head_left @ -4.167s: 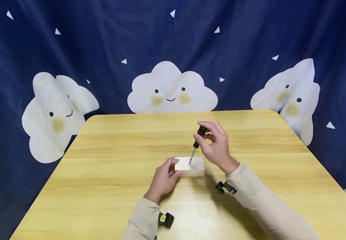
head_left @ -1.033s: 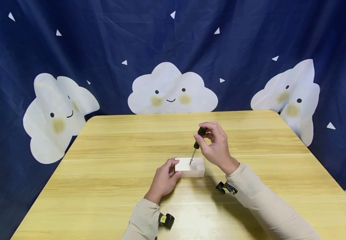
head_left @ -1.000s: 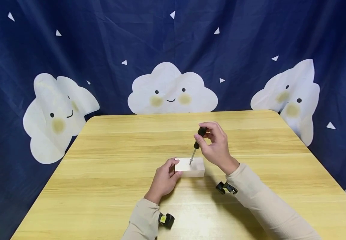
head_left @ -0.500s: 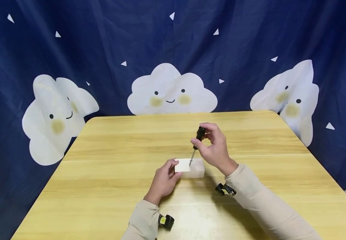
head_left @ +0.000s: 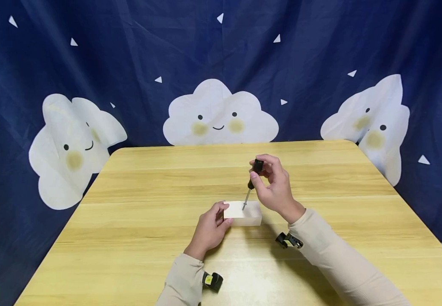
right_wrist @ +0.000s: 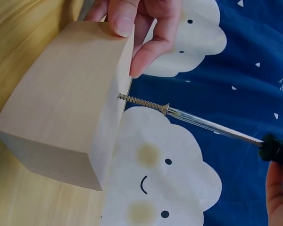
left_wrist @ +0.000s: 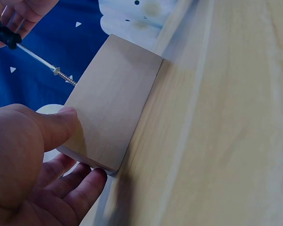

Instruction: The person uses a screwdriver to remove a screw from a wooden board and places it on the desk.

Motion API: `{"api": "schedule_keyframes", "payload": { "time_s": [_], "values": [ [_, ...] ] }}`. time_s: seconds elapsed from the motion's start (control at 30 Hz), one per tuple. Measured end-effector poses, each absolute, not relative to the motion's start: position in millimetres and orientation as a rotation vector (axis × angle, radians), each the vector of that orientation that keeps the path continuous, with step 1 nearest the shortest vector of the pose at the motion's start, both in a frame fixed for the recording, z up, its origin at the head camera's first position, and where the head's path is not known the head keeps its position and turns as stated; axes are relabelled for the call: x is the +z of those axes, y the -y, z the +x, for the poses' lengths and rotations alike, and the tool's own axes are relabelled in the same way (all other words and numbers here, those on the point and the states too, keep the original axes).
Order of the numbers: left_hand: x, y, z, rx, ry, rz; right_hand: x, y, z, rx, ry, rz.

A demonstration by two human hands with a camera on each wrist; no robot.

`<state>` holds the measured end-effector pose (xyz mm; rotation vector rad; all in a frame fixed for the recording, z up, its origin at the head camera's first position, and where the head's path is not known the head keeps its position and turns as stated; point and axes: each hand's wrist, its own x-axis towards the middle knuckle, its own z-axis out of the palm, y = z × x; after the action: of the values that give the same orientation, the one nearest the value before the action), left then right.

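A pale wooden block (head_left: 251, 221) lies on the table, and my left hand (head_left: 210, 225) grips its left end, thumb on the near side and fingers round the far side. My right hand (head_left: 276, 187) holds a screwdriver (head_left: 257, 168) by its black handle, the steel shaft slanting down to the block. In the right wrist view the shaft (right_wrist: 217, 126) meets the head of a screw (right_wrist: 144, 102) whose point is in the block's top face. Much of the screw's thread shows outside the wood. The left wrist view shows the same screw (left_wrist: 65, 76) beyond the block's edge.
The wood-grain table (head_left: 136, 238) spreads out around the block. Behind it hangs a dark blue curtain (head_left: 136, 51) with white clouds. A small black wrist camera sits at each cuff, the left one (head_left: 214, 281) close over the tabletop.
My right fingers have shifted round the screwdriver handle, with the forefinger and thumb placed differently. The screwdriver's tilt varies slightly. The block and my left hand have stayed in place.
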<state>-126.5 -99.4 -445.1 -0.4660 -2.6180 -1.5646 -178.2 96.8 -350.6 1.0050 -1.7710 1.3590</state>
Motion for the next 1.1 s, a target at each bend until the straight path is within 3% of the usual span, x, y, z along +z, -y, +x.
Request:
{"api": "schedule_keyframes", "payload": {
  "time_s": [1.1],
  "values": [
    [-444.9,100.5,-125.9,-1.552,2.61,-0.483,-351.2,-97.6,-178.3,1.321,1.768,0.964]
  ]
}}
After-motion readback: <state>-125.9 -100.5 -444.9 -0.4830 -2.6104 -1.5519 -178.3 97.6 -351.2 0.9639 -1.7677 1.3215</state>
